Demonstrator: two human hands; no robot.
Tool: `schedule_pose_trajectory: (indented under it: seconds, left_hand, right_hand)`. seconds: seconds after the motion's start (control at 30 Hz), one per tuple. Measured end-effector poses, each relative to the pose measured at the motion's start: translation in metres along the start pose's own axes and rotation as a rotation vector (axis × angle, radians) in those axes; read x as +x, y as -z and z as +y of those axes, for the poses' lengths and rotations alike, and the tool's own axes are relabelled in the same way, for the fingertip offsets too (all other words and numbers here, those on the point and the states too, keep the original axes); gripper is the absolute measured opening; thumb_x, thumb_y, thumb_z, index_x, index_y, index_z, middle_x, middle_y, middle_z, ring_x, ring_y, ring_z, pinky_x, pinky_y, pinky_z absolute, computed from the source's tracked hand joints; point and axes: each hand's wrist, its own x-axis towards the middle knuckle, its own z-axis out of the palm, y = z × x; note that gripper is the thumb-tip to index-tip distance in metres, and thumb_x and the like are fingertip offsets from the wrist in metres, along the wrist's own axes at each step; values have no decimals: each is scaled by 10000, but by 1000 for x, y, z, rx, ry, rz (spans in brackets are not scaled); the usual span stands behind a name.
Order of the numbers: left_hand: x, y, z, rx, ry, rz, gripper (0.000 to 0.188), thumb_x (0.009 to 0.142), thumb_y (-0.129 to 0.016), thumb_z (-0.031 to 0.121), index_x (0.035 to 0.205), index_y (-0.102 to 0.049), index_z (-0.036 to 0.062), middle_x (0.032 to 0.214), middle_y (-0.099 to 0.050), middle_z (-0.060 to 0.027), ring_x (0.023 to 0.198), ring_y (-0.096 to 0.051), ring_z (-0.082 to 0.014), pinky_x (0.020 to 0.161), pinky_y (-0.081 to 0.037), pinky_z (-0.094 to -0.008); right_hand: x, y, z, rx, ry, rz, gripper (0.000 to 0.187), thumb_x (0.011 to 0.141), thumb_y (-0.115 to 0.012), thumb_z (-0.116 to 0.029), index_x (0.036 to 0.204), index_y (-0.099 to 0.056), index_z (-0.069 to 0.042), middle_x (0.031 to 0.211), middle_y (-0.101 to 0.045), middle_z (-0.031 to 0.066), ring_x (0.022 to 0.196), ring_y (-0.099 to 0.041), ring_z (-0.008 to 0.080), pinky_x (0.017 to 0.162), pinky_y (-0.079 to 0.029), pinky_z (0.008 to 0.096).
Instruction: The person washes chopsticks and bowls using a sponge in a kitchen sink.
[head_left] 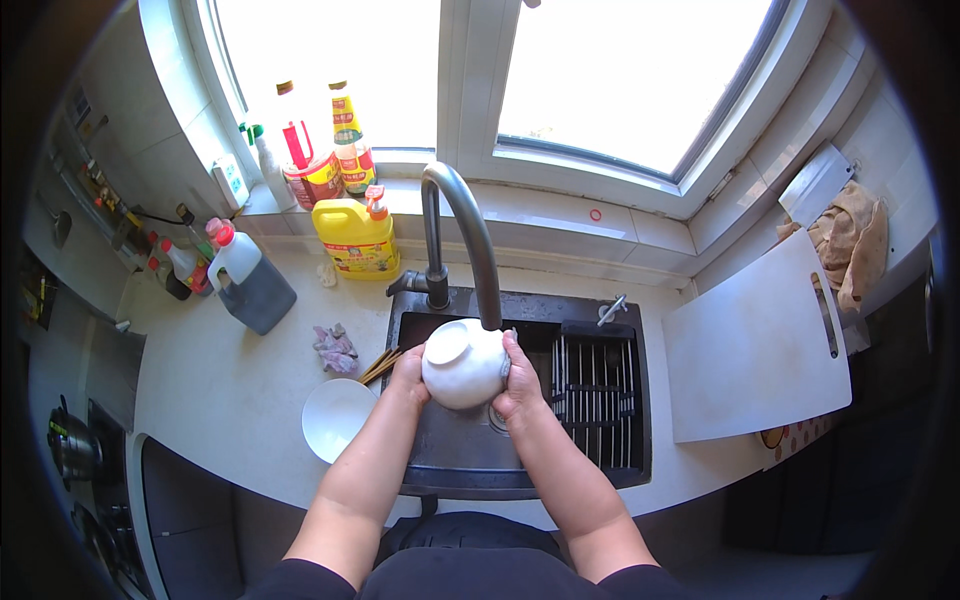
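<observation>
A white bowl (468, 378) is tilted bottom-up over the dark sink (450, 455), its round foot ring facing up. My left hand (408, 376) is closed on the bowl's left side, and my right hand (520, 380) grips the right side. The spout of the grey faucet (470, 215) arches down right behind the bowl; whether water is running cannot be made out. Left of the sink, another white bowl (338, 420) rests on the counter, next to several wooden chopsticks (378, 367) and a crumpled pinkish-grey cloth (335, 349).
A rack (597, 390) of metal bars sits across the sink's right part. On the left counter stand a yellow jug (357, 240) and a jug of dark liquid (256, 292). Bottles (345, 140) line the windowsill. A white cutting board (755, 350) leans at right, near a brown cloth (850, 240).
</observation>
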Motion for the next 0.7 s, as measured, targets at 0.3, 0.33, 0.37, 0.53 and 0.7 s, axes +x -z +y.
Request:
schedule_pose_trajectory:
  seconds: [0.3, 0.33, 0.37, 0.53, 0.7]
  left_hand:
    - [-32, -38, -40, 186, -159, 261, 572, 924, -335, 511, 1256, -460, 61, 1205, -546, -58, 1134, -491, -257, 965, -364, -390]
    - [-33, -42, -44, 308, -254, 276, 596, 914, -367, 515, 1281, -424, 48, 1238, -512, -70, 1153, -470, -254, 968, -359, -379]
    - [-34, -45, -49, 430, -348, 289, 629, 904, -398, 519, 1306, -389, 35, 1272, -479, -81, 1173, -449, -251, 972, -353, -369]
    - [-28, -35, -59, 969, -660, 331, 864, 788, -671, 422, 1380, -234, -30, 1356, -355, -202, 1247, -370, -270, 1021, -309, -352]
    - [-33, -45, -58, 1239, -787, 392, 961, 693, -725, 495, 1355, -279, -41, 1346, -361, -241, 1250, -372, -299, 1030, -302, -358]
  right_hand:
    - [5, 10, 15, 172, 108, 308, 449, 899, -459, -483, 1196, -508, -150, 1197, -546, 48, 1122, -499, 270, 943, -383, 504]
    - [6, 9, 15, 183, 111, 313, 456, 898, -458, -488, 1198, -506, -147, 1196, -545, 53, 1123, -499, 271, 943, -384, 502]
    - [6, 9, 15, 195, 114, 319, 464, 897, -457, -492, 1200, -504, -144, 1196, -544, 58, 1124, -498, 273, 943, -385, 500]
    - [10, 11, 12, 294, 143, 289, 472, 898, -464, -476, 1212, -490, -125, 1221, -517, 83, 1146, -474, 294, 984, -352, 527]
    - [5, 18, 10, 315, 148, 243, 492, 899, -476, -456, 1265, -449, -128, 1250, -493, 93, 1176, -446, 297, 1004, -333, 513]
